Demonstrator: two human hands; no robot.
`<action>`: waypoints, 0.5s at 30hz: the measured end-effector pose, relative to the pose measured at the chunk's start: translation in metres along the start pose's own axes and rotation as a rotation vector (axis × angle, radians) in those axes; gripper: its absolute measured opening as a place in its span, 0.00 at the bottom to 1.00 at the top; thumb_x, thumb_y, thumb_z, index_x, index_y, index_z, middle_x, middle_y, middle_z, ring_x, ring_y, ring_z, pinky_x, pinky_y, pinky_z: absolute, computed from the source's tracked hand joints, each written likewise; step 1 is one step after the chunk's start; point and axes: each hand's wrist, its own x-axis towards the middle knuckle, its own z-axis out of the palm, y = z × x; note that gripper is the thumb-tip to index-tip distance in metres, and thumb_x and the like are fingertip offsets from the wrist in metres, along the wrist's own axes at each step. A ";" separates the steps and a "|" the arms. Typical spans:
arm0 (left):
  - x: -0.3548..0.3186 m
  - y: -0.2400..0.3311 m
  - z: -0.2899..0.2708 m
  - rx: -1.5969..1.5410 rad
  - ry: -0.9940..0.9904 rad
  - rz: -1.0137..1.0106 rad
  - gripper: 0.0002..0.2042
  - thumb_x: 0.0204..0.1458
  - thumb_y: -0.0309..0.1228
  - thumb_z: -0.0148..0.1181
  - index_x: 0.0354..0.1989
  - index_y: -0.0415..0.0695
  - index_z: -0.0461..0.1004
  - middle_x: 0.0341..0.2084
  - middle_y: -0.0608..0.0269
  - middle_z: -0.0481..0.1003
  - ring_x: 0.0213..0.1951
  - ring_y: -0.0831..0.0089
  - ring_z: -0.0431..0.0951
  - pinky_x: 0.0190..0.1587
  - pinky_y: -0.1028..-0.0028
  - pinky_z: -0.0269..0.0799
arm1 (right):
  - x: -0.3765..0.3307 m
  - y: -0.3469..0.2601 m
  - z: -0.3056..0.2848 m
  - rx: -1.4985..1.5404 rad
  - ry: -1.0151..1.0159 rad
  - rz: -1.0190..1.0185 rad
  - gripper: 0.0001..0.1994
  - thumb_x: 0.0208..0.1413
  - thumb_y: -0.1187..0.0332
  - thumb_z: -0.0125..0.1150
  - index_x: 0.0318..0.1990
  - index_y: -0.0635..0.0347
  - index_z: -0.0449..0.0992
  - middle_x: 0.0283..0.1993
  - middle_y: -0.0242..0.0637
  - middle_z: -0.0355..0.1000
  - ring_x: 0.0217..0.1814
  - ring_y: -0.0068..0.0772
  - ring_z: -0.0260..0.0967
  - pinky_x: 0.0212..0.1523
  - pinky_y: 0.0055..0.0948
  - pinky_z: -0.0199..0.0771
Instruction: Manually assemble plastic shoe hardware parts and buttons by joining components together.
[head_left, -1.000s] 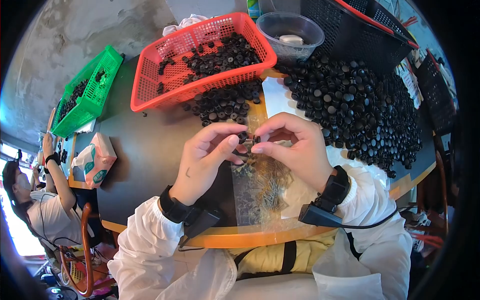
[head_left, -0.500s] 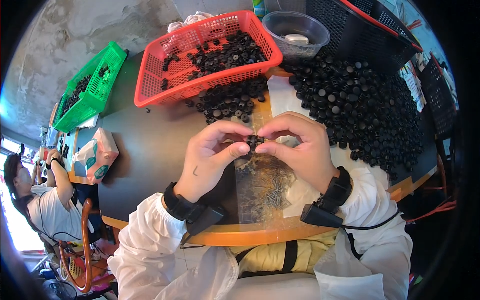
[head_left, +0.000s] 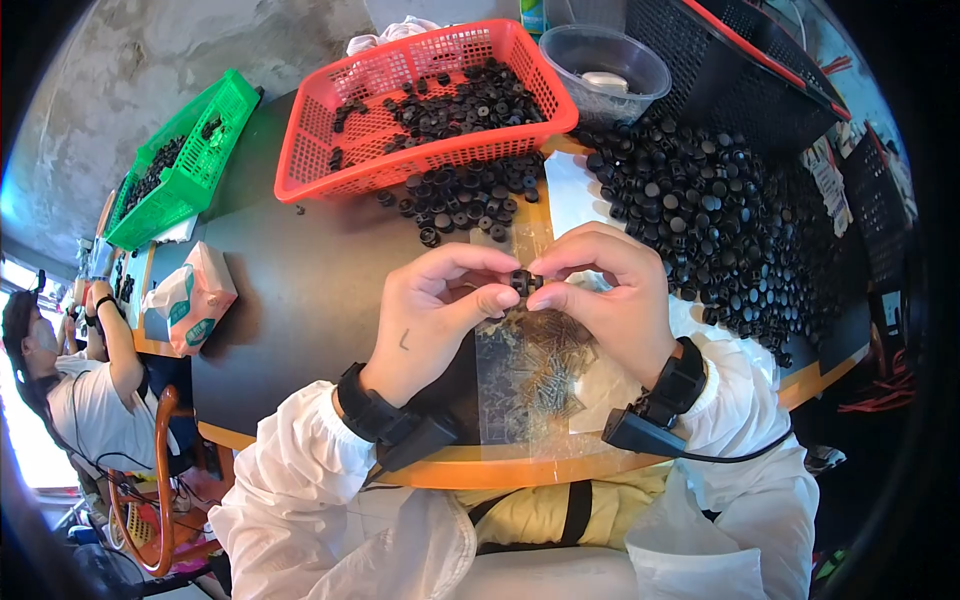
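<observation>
My left hand and my right hand meet over the table, both pinching one small black round plastic part between thumbs and fingertips. Directly under the hands lies a clear plastic bag of small brownish metal pieces. A big heap of black round caps covers the table to the right. A smaller pile of black ring parts lies just beyond my hands, in front of a red basket that holds more of them.
A green basket with black parts sits far left, a tissue pack near it. A clear bowl and black crates stand at the back. Another person sits at the left. The table's orange front edge runs under my wrists.
My hands have shifted slightly nearer to me with the small black part still pinched between them; the fingers have re-gripped it. Nothing else on the table moved.
</observation>
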 end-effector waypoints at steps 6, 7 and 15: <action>-0.002 0.001 0.001 -0.029 0.021 -0.019 0.12 0.51 0.22 0.64 0.45 0.37 0.76 0.35 0.63 0.78 0.37 0.80 0.77 0.41 0.80 0.73 | -0.002 0.003 0.002 -0.009 0.015 -0.081 0.12 0.41 0.78 0.71 0.37 0.60 0.81 0.36 0.34 0.76 0.35 0.23 0.73 0.37 0.23 0.73; -0.002 0.001 0.001 -0.034 0.023 -0.019 0.12 0.51 0.22 0.64 0.45 0.37 0.76 0.35 0.64 0.78 0.36 0.81 0.77 0.40 0.80 0.73 | -0.002 0.001 0.004 -0.009 0.010 -0.082 0.12 0.41 0.78 0.71 0.37 0.60 0.81 0.36 0.34 0.76 0.35 0.23 0.73 0.37 0.23 0.73; -0.002 -0.001 -0.002 -0.033 0.009 -0.009 0.12 0.51 0.23 0.65 0.45 0.37 0.76 0.36 0.63 0.78 0.36 0.81 0.77 0.40 0.80 0.72 | -0.004 0.003 0.006 0.094 0.061 -0.011 0.12 0.42 0.78 0.71 0.37 0.61 0.80 0.38 0.34 0.75 0.38 0.24 0.73 0.39 0.22 0.73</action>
